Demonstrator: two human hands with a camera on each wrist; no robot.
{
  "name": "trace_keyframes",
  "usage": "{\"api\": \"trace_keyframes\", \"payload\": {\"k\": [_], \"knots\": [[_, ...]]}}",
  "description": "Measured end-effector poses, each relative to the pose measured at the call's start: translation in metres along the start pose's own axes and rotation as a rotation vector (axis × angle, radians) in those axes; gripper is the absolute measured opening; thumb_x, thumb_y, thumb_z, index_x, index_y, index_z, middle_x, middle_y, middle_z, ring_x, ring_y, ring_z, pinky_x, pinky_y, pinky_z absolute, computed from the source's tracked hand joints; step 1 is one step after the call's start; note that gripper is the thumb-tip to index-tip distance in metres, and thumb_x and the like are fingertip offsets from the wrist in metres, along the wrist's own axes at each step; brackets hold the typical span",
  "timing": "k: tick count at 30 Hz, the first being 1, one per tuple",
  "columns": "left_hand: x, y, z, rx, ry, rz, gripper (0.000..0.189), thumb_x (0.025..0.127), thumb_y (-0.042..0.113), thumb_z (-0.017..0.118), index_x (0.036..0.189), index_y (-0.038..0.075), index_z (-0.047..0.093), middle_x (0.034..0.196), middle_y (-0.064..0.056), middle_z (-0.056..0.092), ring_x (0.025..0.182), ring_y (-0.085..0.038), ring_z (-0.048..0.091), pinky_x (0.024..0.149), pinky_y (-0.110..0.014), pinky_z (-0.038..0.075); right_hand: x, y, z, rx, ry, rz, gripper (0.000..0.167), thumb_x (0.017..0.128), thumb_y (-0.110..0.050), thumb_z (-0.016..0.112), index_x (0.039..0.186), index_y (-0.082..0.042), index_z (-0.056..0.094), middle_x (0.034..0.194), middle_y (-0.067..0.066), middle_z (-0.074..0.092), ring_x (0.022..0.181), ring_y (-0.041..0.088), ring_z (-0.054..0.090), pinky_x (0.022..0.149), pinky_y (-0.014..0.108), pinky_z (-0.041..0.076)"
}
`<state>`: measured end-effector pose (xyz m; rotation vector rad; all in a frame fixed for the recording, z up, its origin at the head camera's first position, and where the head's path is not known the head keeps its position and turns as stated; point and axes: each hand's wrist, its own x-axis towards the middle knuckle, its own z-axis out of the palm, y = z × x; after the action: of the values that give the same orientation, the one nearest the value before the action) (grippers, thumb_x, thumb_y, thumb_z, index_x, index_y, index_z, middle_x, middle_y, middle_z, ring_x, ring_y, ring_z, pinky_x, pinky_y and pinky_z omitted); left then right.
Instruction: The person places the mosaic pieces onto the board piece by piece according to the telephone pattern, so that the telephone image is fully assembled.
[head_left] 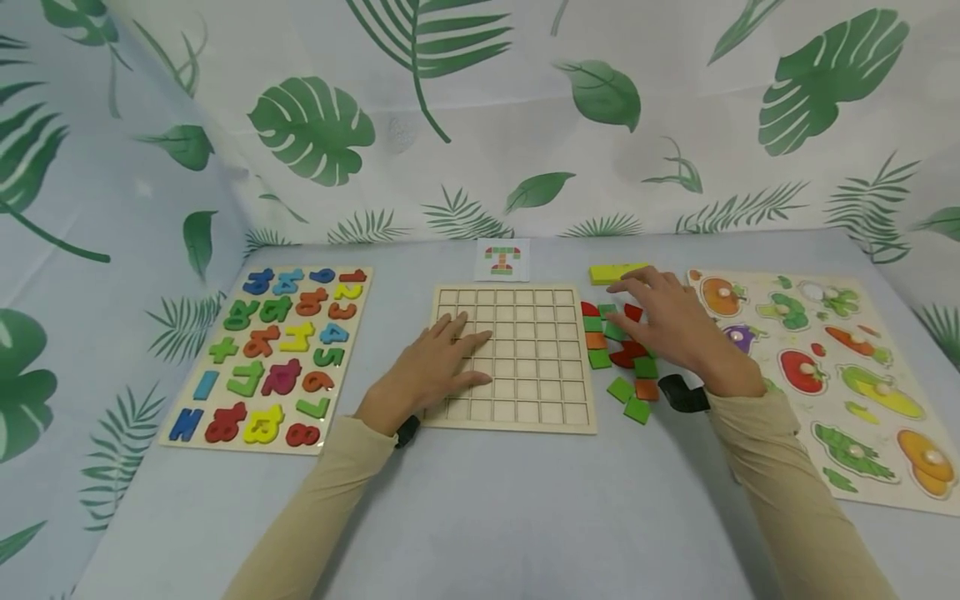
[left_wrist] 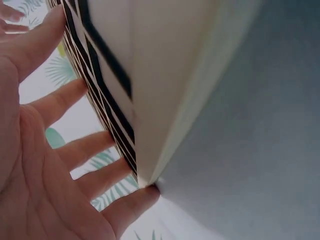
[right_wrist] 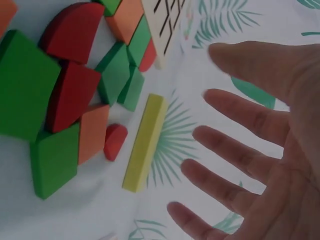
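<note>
A square wooden grid board [head_left: 525,350] lies in the middle of the table. Over its left side my left hand [head_left: 431,362] rests with spread fingers; in the left wrist view the fingertips [left_wrist: 142,197] touch the board's edge [left_wrist: 165,125]. My right hand [head_left: 671,321] hovers above a loose group of green, orange and red blocks right of the board, its fingers apart and holding nothing. Among them are a red quarter-round block [right_wrist: 75,32] and a green square block [right_wrist: 55,160]. A yellow bar [right_wrist: 145,142] lies behind the group. Behind the board sits a pattern card [head_left: 502,260].
On the left lies a number puzzle board [head_left: 345,367] with several coloured pieces. At the right a vegetable puzzle board [head_left: 810,417] extends under my right forearm. A leaf-patterned cloth [head_left: 465,158] hangs behind the table.
</note>
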<state>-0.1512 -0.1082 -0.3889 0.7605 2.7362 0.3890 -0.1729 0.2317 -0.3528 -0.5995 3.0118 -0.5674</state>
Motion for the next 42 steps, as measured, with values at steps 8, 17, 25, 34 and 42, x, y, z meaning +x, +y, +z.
{"api": "trace_keyframes", "payload": {"k": [8, 17, 25, 34, 42], "knots": [[0.002, 0.003, 0.003, 0.011, -0.004, -0.003, 0.072, 0.103, 0.051, 0.060, 0.163, 0.016, 0.039, 0.171, -0.022, 0.020, 0.158, -0.044, 0.016, 0.123, -0.060, 0.024, 0.018, -0.002, 0.008, -0.003, -0.104, -0.023, 0.037, 0.099, -0.011, 0.070, 0.130, 0.008, 0.066, 0.139, 0.033, 0.057, 0.124, 0.055, 0.052, 0.102, 0.072, 0.039], [-0.003, -0.011, -0.007, -0.037, 0.015, -0.031, 0.083, 0.099, 0.054, 0.067, 0.163, 0.010, 0.038, 0.171, -0.020, 0.021, 0.157, -0.037, 0.023, 0.120, -0.055, 0.034, 0.031, -0.006, 0.023, 0.011, -0.130, -0.044, 0.038, 0.098, -0.008, 0.071, 0.130, 0.010, 0.066, 0.137, 0.034, 0.058, 0.128, 0.056, 0.050, 0.106, 0.067, 0.041], [-0.004, -0.024, -0.010, -0.071, 0.050, -0.028, 0.089, 0.099, 0.051, 0.069, 0.164, 0.004, 0.031, 0.172, -0.023, 0.015, 0.160, -0.039, 0.012, 0.124, -0.055, 0.025, 0.035, -0.008, 0.029, -0.019, -0.091, -0.035, 0.034, 0.097, -0.009, 0.073, 0.126, 0.010, 0.070, 0.131, 0.033, 0.062, 0.119, 0.051, 0.056, 0.102, 0.064, 0.045], [-0.004, -0.029, -0.004, -0.102, 0.027, -0.049, 0.090, 0.100, 0.054, 0.066, 0.166, 0.005, 0.027, 0.174, -0.021, 0.010, 0.161, -0.038, 0.009, 0.127, -0.054, 0.017, 0.038, -0.005, 0.031, -0.011, -0.039, -0.056, 0.026, 0.096, -0.004, 0.073, 0.118, 0.011, 0.072, 0.109, 0.025, 0.070, 0.099, 0.041, 0.063, 0.086, 0.055, 0.051], [-0.004, -0.034, -0.008, -0.104, -0.010, -0.067, 0.090, 0.102, 0.054, 0.063, 0.167, 0.006, 0.023, 0.175, -0.016, 0.008, 0.161, -0.033, 0.005, 0.128, -0.049, 0.015, 0.044, -0.002, 0.030, 0.016, -0.046, -0.039, 0.023, 0.097, -0.003, 0.072, 0.116, 0.010, 0.073, 0.108, 0.025, 0.071, 0.098, 0.039, 0.066, 0.084, 0.052, 0.054]]}}
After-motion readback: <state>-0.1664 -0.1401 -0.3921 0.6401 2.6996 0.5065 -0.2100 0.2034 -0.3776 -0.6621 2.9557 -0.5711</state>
